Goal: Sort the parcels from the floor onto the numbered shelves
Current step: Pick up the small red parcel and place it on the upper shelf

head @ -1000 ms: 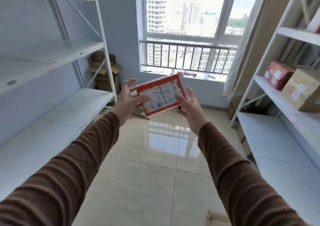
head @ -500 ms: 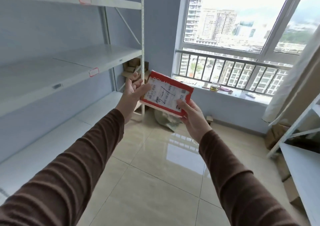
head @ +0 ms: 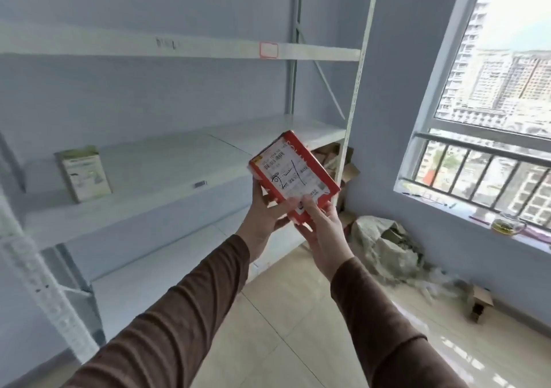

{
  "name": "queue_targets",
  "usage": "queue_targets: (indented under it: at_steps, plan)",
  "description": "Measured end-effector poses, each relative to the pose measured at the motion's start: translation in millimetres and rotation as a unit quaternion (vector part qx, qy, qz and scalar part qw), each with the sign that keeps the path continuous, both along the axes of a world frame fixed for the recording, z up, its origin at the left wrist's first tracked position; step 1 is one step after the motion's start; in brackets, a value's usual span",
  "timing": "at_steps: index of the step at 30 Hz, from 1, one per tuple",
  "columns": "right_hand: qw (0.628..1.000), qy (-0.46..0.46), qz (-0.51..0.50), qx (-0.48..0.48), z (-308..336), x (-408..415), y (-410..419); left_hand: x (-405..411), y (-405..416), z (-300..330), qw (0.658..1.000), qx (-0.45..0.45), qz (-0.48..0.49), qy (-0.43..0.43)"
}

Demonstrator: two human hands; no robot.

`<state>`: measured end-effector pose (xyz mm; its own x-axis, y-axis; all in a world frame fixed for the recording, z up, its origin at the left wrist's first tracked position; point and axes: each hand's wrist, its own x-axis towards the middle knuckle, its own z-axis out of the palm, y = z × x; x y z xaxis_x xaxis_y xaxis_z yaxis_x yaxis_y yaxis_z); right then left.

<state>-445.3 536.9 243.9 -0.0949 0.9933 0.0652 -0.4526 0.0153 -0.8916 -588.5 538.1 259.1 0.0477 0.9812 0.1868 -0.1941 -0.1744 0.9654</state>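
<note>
Bright window glare, motion blur

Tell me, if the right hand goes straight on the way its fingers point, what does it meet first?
The right hand already grips the red parcel; beyond it probably the shelf upright, though depth is unclear.

Red parcel, white label w/ handwritten "2-1", tilted, midair before shelves.

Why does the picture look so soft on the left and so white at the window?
In the head view, the shelf rack and green-and-white parcel are smeared, which looks like motion blur; the window is blown out by daylight; the red parcel, held by the left hand and right hand, stays fairly sharp; the rack's posts bow, as under a wide lens.
</note>
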Motion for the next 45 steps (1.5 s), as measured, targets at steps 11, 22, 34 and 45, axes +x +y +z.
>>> queue_targets:
  at_steps: [11,22,34,45]
  plan:
    - [0.949,-0.131,0.071,0.279,153.3,-202.6,75.2,-240.5,10.2,158.5,0.958,0.162,0.178,0.157]
    - [0.921,-0.110,0.088,0.362,297.0,-372.5,115.0,-397.6,5.8,306.3,0.865,0.257,0.321,0.289]
    - [0.862,-0.283,0.087,0.412,321.2,-437.3,185.0,-461.1,41.4,330.5,0.845,0.142,0.366,0.363]
    - [0.829,-0.354,0.135,0.412,337.0,-458.4,214.7,-485.6,64.1,341.6,0.849,0.060,0.362,0.381]
